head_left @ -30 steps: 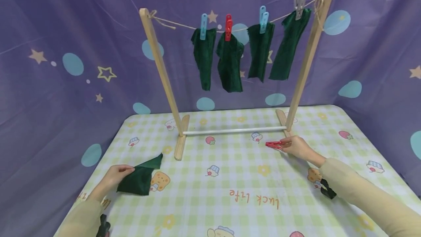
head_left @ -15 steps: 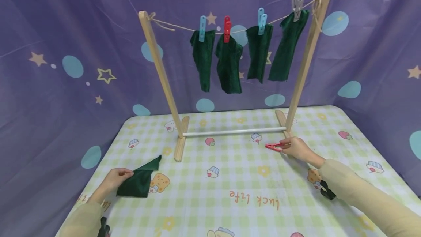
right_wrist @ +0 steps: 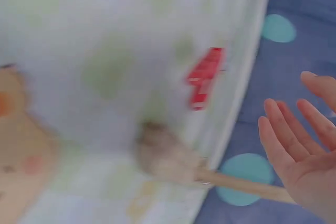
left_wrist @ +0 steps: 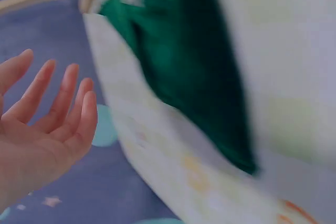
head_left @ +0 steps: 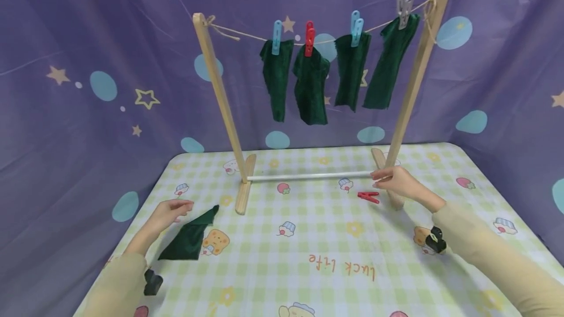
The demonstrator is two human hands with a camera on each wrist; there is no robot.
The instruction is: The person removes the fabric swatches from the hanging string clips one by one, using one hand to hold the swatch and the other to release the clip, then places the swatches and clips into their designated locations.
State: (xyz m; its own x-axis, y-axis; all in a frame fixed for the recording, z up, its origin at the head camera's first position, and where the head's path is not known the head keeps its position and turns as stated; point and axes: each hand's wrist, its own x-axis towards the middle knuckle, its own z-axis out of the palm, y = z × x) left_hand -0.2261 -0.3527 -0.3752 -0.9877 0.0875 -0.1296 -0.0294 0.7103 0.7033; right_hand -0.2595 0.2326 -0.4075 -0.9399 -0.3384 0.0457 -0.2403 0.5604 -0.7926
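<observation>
Dark green velvety cloth (head_left: 184, 242), folded over into a pointed corner, lies on the white-and-green checked tablecloth (head_left: 264, 258) near the person's left hand (head_left: 166, 214), whose fingers are loosely spread. Near a pale wooden foot (head_left: 395, 200), a red plastic clothespin (head_left: 365, 196) lies close to the right hand (head_left: 400, 183), whose fingers also stand apart.

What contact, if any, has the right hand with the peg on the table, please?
Apart: the right wrist view shows curtain between the right hand and peg.
</observation>
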